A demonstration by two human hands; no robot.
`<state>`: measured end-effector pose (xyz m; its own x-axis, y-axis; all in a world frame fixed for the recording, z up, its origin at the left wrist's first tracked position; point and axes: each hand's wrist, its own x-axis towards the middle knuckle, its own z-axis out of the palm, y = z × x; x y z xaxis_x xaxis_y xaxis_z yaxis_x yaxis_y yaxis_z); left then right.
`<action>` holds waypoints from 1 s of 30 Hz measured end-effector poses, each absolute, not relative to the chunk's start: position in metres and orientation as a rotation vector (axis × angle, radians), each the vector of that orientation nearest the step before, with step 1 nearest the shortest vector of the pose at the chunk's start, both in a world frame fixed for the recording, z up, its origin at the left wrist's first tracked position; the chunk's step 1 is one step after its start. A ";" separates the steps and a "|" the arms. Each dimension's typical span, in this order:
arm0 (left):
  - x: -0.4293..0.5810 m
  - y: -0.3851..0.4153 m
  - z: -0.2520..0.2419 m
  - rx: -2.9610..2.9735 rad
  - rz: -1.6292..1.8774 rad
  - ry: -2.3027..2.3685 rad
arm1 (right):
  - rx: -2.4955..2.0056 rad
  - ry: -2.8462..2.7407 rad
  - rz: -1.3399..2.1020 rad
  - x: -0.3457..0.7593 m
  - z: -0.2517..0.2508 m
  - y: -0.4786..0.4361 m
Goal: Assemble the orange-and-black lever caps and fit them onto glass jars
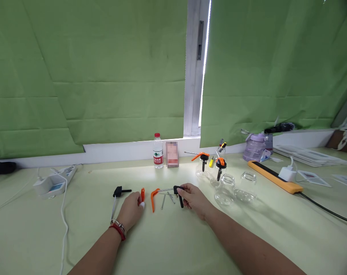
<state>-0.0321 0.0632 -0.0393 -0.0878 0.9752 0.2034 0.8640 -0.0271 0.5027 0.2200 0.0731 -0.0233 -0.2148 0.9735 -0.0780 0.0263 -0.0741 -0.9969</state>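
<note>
My right hand (195,198) pinches a black T-shaped piece (177,189), one arm of which points down toward me. A thin metal rod (165,189) runs left from it to a bent orange piece (154,196); whether they are joined, I cannot tell. My left hand (132,209) is closed around an orange piece (142,194), with a white bit (142,204) showing at the fingertips. Left of that hand lies another black T-shaped piece (118,191) with a metal shaft, partly behind the wrist. Several small screws or pins (163,201) lie between my hands.
Clear glass jars (227,189) stand right of my right hand, and two black-and-orange tools (220,163) rest behind them. A water bottle (158,152) stands at the back. Power strips lie right (273,176) and left (54,182), with a white cable (65,225) running toward me.
</note>
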 end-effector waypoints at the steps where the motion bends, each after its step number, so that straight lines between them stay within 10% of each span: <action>1: -0.032 0.064 -0.040 1.962 0.777 2.029 | -1.168 -1.344 1.421 0.218 -0.025 0.073; 30: -0.018 0.053 -0.035 2.291 0.882 1.953 | -1.131 -1.537 1.214 0.200 -0.034 0.064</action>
